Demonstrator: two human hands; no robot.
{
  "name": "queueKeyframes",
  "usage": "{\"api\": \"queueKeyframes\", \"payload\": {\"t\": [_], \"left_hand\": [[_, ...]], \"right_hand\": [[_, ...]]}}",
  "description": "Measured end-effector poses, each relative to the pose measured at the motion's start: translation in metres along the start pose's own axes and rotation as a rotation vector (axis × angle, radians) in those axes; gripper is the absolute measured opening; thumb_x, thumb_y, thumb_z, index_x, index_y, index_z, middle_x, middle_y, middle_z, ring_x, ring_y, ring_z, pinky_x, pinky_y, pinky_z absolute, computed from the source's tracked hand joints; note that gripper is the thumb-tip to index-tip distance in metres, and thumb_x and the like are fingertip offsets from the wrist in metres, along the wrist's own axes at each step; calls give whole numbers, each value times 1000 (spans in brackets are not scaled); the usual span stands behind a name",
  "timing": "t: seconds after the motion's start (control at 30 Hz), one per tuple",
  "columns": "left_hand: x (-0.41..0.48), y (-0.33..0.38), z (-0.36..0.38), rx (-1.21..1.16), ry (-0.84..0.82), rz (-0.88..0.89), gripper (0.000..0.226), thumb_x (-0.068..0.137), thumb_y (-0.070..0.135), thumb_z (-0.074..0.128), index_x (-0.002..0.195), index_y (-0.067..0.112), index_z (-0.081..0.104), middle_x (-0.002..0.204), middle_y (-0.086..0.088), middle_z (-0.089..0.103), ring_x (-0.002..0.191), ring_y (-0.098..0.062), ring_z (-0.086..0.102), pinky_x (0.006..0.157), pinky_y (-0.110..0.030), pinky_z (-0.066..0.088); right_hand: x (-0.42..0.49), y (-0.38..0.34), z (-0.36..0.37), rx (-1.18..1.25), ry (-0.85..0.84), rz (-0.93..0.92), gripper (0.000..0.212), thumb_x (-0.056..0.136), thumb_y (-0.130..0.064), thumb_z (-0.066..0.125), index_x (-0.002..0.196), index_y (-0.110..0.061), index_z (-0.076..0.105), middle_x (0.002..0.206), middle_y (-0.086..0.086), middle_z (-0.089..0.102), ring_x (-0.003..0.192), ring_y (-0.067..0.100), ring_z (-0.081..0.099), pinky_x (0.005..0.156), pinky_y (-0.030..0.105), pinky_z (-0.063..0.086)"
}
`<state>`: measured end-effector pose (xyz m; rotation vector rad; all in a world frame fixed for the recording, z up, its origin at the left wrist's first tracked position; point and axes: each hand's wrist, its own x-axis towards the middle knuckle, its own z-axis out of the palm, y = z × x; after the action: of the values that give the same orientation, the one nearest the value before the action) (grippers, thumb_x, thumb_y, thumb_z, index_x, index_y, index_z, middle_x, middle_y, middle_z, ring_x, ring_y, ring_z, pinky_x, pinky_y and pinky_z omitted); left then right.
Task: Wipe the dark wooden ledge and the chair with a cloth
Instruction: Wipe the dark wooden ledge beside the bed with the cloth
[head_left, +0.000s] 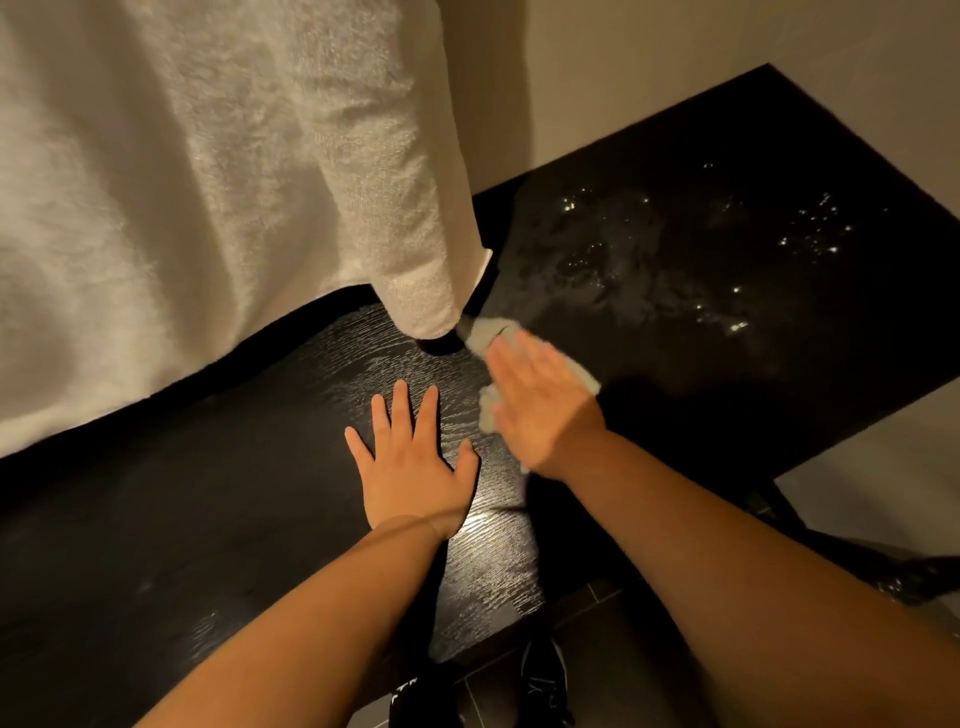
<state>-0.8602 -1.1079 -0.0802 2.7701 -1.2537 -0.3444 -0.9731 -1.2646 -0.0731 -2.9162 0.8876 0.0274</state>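
A large white terry towel (171, 171) hangs across the upper left, its lower fold draping down onto the dark wooden ledge (208, 519), which runs from the lower left toward the centre and shows pale grain where the light catches it. To the right, against a plain light wall (649, 67), sits a second dark surface (727, 249), set at an angle to the ledge and dotted with bright droplets and a smeared wet patch; whether this is the seat of the chair cannot be told from this view. The person's two bare forearms reach in from the bottom edge. The left hand (410, 467) lies flat and open on the ledge, fingers spread, palm down, holding nothing. The right hand (540, 400), slightly blurred, is also spread open and presses down on a small pale cloth (493, 332), which lies bunched beneath the palm where the ledge meets the wet surface, just beside the towel's hanging tip; parts of the cloth show beyond the fingertips and at both sides of the hand. Below, between the forearms, a black shoe (545, 680) stands on dark floor tiles (488, 696)
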Motion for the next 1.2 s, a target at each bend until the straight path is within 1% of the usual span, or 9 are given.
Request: {"api": "queueKeyframes", "payload": {"t": [0.17, 0.23, 0.33, 0.43, 0.6, 0.83, 0.93, 1.07, 1.2], "left_hand": [[1, 0, 1, 3, 3, -3, 79, 96, 65, 31, 167, 36, 12, 177, 1, -4, 162, -27, -12, 127, -62, -6], [0, 0, 2, 2, 3, -4, 79, 96, 66, 30, 167, 37, 12, 177, 1, -3, 162, -26, -12, 127, -62, -6], [0, 1, 1, 0, 8, 0, 79, 95, 66, 30, 167, 37, 12, 177, 1, -3, 162, -26, -11, 127, -62, -7], [0, 0, 0, -2, -6, -5, 80, 95, 66, 31, 167, 36, 13, 177, 2, -5, 162, -26, -13, 127, -61, -8], [1, 0, 0, 14, -8, -10, 80, 96, 67, 30, 167, 35, 14, 177, 1, -5, 161, -26, -14, 127, -62, -7], [1, 1, -1, -5, -10, -4, 80, 94, 65, 32, 167, 36, 14, 177, 1, -3, 162, -27, -12, 126, -62, -8], [1, 0, -1, 3, -13, -7, 81, 94, 66, 33, 167, 36, 15, 177, 1, -3, 162, -27, -12, 126, -63, -7], [2, 0, 0, 17, -10, -7, 81, 95, 67, 33, 167, 35, 15, 177, 1, -4, 162, -27, -12, 126, -63, -7], [1, -1, 2, 2, -3, -3, 80, 95, 66, 33, 166, 36, 15, 177, 1, -2, 162, -28, -10, 126, -64, -5]], "right_hand": [[-4, 11, 8, 25, -11, -194, 65, 102, -43, 39, 159, -12, 38, 167, 7, 32, 156, 28, 24, 127, 46, 22], [21, 27, 2, -4, -9, -111, 64, 102, -39, 43, 158, -10, 37, 166, 10, 31, 155, 31, 23, 126, 47, 24], [51, 29, -7, 59, -46, 124, 66, 106, -41, 30, 164, -11, 17, 171, 7, 15, 159, 30, 6, 129, 46, 9], [39, -1, -4, -38, -10, 37, 68, 101, -38, 44, 158, -3, 30, 164, 17, 26, 154, 38, 11, 126, 49, 18], [17, -11, 4, 49, -95, -239, 67, 104, -44, 24, 160, -9, 32, 167, 10, 30, 157, 31, 19, 128, 48, 19], [77, 12, -2, 39, -77, 27, 62, 105, -40, 27, 158, -9, 32, 168, 9, 23, 159, 29, 7, 129, 46, 10], [47, -1, 4, 34, -77, -42, 68, 103, -45, 21, 160, -10, 32, 169, 9, 24, 159, 29, 10, 129, 46, 10], [-5, 0, 6, 149, -1, -205, 66, 96, -38, 50, 154, -6, 45, 162, 12, 39, 151, 33, 33, 123, 48, 27], [24, 21, 6, 86, -32, -170, 69, 97, -41, 39, 158, -10, 36, 164, 11, 36, 153, 31, 29, 125, 48, 25]]}}
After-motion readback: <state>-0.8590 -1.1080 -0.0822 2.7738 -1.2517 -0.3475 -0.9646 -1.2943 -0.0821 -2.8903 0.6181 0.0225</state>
